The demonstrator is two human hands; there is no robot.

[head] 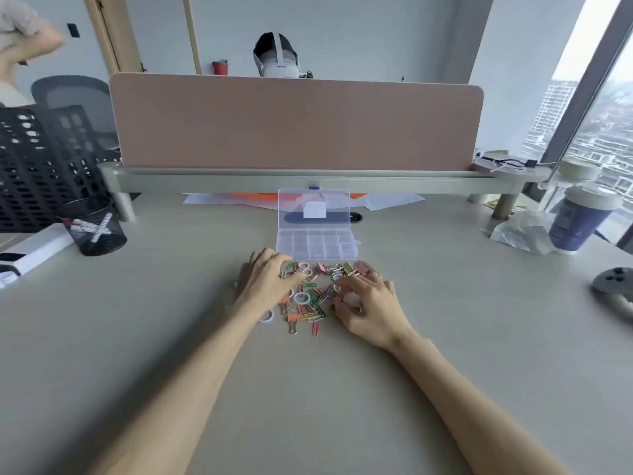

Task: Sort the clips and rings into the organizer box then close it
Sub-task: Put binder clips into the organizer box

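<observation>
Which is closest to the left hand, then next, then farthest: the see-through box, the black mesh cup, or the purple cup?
1. Clear plastic organizer box, just ahead of the left hand.
2. Black mesh pen cup, off to the left.
3. Purple lidded paper cup, far right.

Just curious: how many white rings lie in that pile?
5: two rings beside the left hand, one by the right hand, one mid-pile, one at the left wrist. Hands may hide more.
</observation>
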